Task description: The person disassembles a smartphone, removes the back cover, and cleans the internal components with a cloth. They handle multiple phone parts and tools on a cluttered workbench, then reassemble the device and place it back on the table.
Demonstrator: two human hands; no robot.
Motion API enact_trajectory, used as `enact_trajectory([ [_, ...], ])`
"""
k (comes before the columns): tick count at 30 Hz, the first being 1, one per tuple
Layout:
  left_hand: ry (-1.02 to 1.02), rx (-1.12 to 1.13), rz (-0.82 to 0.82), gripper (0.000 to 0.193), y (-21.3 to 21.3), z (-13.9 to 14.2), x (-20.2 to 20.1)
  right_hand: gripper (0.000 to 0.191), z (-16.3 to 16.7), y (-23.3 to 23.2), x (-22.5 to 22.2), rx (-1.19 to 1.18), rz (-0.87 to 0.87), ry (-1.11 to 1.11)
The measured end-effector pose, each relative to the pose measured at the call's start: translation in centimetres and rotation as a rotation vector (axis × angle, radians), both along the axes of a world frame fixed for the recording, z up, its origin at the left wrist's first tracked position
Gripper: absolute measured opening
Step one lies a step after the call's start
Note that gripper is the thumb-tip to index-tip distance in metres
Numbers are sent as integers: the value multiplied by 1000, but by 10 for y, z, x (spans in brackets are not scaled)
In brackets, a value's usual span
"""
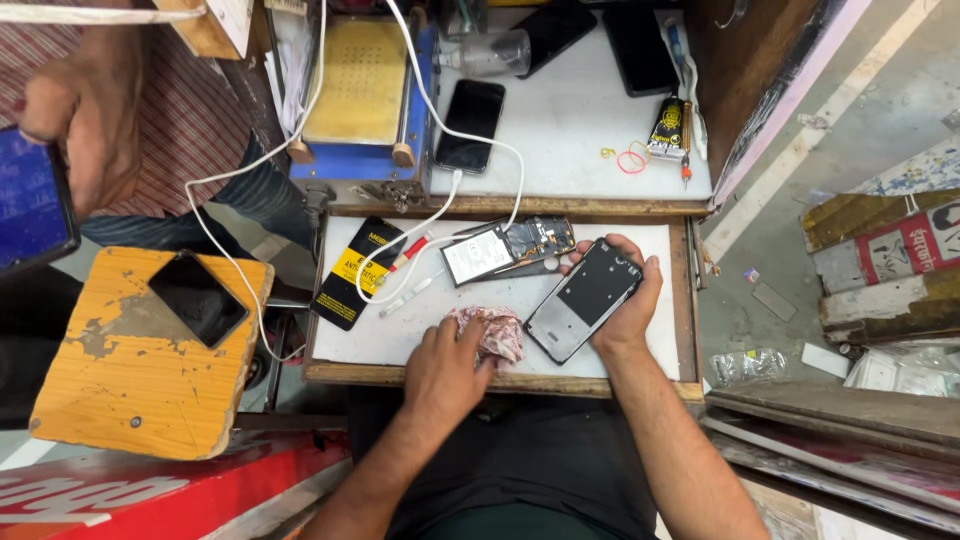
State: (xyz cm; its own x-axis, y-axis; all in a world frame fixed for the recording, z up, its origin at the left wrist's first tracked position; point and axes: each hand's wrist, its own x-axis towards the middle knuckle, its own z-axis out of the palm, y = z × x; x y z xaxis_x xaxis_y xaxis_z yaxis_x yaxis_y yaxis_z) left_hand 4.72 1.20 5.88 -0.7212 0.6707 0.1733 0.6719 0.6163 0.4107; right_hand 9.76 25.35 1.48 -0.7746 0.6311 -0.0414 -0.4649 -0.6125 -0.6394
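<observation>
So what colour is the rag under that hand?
The rag under the left hand is whitish with red-pink patches, seen in the head view.

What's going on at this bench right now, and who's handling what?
A person sits at a pull-out tray. Their right hand holds a phone frame, inner side up, tilted off the tray. Their left hand rests on a crumpled patterned cloth. An opened phone lies just behind, near a white cable. At upper left, another person's hand holds a lit phone.
</observation>
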Motion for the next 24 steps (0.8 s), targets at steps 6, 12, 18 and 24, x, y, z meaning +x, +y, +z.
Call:
enact_trajectory([
  [6, -348, -201, -7, 50, -5, 19, -12, 57, -7, 3, 13, 145, 41, -112],
  [12, -164, 114, -491, 44, 77, 85, -76, 44, -14, 20, 39, 186, 73, -88],
  [18, 184, 364, -258, 86, 86, 97, -61, 52, -10, 22, 39, 158, 0, 0],
  [24, -781, 482, 69, 71, 47, 12, -16, 58, -12, 2, 51, 105, -19, 84],
])
